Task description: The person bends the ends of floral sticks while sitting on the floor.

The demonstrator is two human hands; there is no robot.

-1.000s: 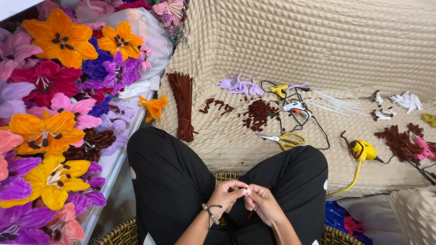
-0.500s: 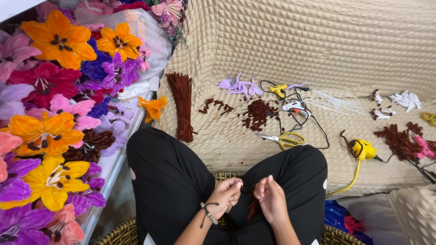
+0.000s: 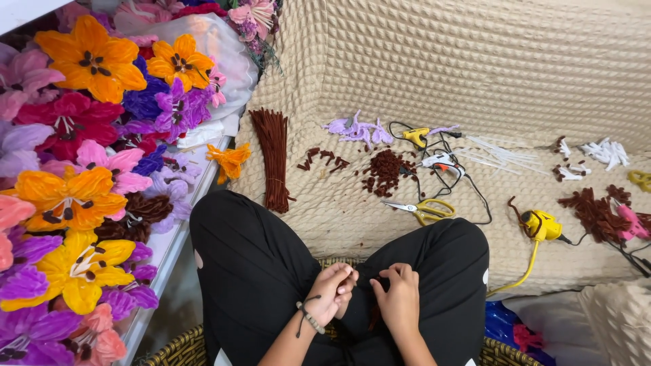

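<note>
Hands low in the frame, at about six o'clock, over a lap in black trousers. Left hand curled into a loose fist, fingers bent inward, a dark cord bracelet at the wrist; cannot tell whether anything is pinched inside. Right hand just beside it, fingers curled down toward a dark brown fuzzy strand showing beneath the palm; grip on it unclear. Hands close together, fingertips slightly apart. Cream quilted cover spread beyond the knees, from twelve to three o'clock. On it, a long bundle of brown fuzzy stems at eleven o'clock from the hands, a heap of short brown cut pieces at twelve, yellow-handled scissors just below that heap. Purple petal shapes farther up, a small yellow glue gun and a white one near them with tangled black cords. Larger yellow glue gun at two o'clock, well apart from the hands. Brown and pink scraps at three o'clock. Mass of handmade flowers, orange, purple, pink and yellow, filling the nine o'clock side. Small orange flower alone beside the stem bundle. Woven basket rim at seven o'clock.
</note>
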